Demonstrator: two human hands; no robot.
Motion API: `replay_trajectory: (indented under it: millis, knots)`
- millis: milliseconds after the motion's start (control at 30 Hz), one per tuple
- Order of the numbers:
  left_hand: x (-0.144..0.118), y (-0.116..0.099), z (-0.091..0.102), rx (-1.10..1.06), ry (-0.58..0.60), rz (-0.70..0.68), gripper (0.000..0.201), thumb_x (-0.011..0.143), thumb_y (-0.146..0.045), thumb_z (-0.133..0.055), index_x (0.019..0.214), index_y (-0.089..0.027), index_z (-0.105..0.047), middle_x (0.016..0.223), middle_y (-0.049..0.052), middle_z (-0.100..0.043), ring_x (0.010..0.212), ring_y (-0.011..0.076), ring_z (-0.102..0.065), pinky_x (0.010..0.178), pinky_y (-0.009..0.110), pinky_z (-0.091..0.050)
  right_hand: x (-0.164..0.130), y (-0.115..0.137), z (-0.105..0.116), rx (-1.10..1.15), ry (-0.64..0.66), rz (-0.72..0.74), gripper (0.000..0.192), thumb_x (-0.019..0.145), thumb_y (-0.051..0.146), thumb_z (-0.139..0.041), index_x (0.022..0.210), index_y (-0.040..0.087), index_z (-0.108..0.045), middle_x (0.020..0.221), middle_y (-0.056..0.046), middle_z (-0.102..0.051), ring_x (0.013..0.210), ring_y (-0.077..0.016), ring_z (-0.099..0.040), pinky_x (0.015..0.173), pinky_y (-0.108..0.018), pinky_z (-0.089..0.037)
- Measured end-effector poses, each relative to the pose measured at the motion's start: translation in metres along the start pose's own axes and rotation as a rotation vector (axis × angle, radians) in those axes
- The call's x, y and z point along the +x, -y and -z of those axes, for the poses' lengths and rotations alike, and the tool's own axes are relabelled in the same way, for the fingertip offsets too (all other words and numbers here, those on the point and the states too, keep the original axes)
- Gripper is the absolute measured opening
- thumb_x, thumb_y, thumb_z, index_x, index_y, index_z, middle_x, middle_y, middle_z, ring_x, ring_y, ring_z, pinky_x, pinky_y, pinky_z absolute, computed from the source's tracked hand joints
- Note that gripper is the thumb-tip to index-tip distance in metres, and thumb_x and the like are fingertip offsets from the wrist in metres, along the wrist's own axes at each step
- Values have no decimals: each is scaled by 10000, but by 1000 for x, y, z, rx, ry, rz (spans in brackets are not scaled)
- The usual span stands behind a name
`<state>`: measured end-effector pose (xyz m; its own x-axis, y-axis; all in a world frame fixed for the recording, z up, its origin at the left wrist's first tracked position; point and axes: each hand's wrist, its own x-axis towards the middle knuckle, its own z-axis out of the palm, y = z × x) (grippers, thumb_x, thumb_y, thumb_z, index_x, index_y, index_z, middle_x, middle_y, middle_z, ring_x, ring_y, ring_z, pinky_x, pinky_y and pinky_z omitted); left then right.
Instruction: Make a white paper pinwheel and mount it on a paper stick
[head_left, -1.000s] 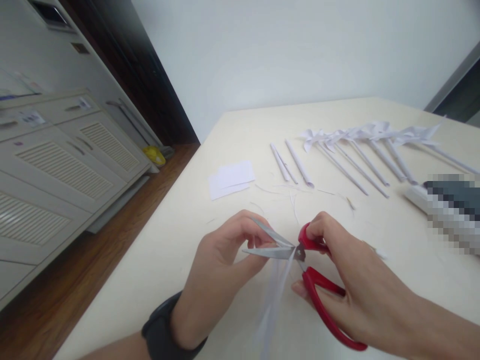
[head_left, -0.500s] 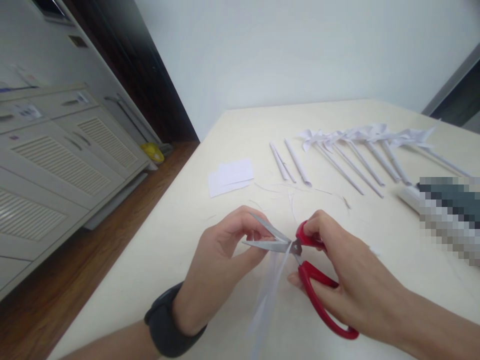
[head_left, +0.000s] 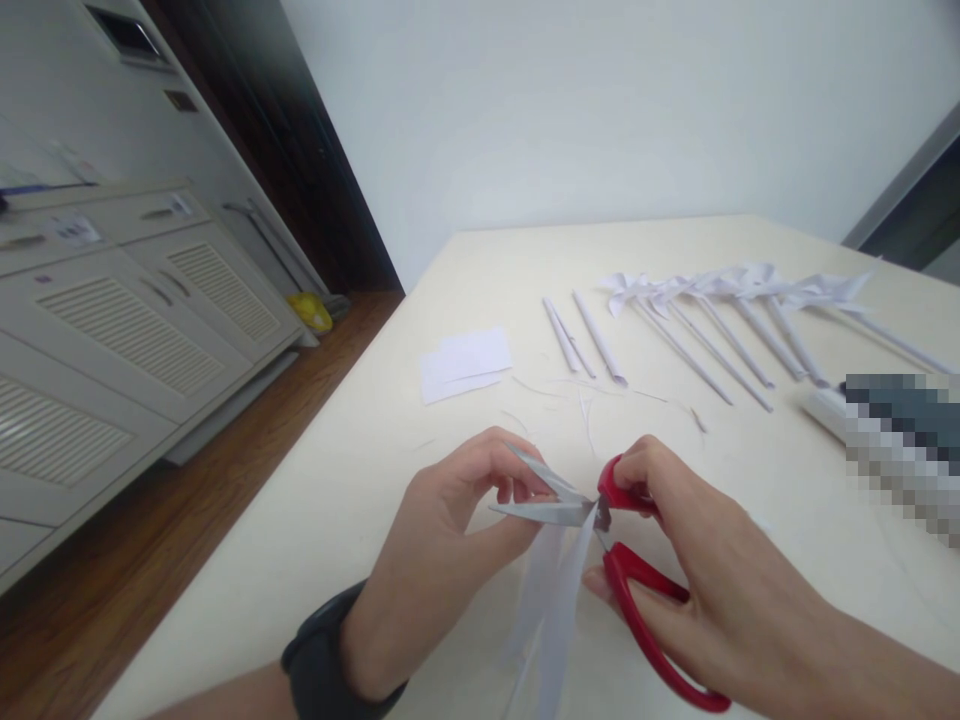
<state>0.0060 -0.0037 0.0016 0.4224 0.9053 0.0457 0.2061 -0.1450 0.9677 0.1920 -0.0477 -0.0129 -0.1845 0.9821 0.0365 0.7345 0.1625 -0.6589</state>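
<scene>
My right hand [head_left: 697, 560] grips a pair of red-handled scissors [head_left: 637, 600], its fingers in the loops. The blades are apart and point left, across the fingertips of my left hand [head_left: 465, 520]. Between those fingertips and thumb, my left hand pinches a piece of white paper [head_left: 559, 600], partly hidden behind the blades. Strips of that paper hang down below the scissors, one running up to the blades near the pivot. A dark band [head_left: 337, 650] is round my left wrist.
Beyond my hands, two overlapping white paper pieces [head_left: 469, 360] lie on the table [head_left: 525, 260]. Rolled paper sticks [head_left: 600, 340] and several paper pinwheels [head_left: 697, 290] lie further right. Thin paper scraps [head_left: 585, 425] are scattered nearby. A pixelated object [head_left: 907, 450] is at the right edge.
The view has shifted slightly, so the table things appear a little lower. The hanging paper strip looks wider and has swung right. Both hands keep their grips, and the scissor blades stay apart.
</scene>
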Motion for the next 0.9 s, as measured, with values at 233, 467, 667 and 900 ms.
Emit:
replay_trajectory:
  millis: [233,467,667,900]
  knots:
    - [-1,2,1,-34,20,26,34,758,-197,-588,747,-172,-567,798,13,-554,644,111,-478,557,223,-375,0,-1,-3,-10,-24,17,265,686,243,-579,870,260,-388,798,19,-520,627,-163,-515,607,-347,-437]
    - [-1,4,0,-65,43,45,38,781,-216,-577,773,-186,-555,806,-14,-534,640,83,-459,553,206,-354,-1,-2,-2,-34,3,-14,263,676,217,-572,848,252,-376,772,23,-520,620,-159,-513,597,-339,-435]
    - [-2,5,0,-101,56,51,33,792,-209,-568,773,-190,-548,822,-21,-528,674,83,-476,573,206,-362,1,1,0,-26,59,-41,268,690,277,-583,811,250,-346,720,38,-519,559,-143,-484,529,-309,-416]
    - [0,4,1,-116,65,0,64,800,-223,-567,747,-187,-555,845,-15,-550,842,125,-527,675,214,-396,0,-5,-5,-16,39,-44,286,714,347,-582,755,252,-316,624,66,-484,495,-119,-418,449,-249,-369]
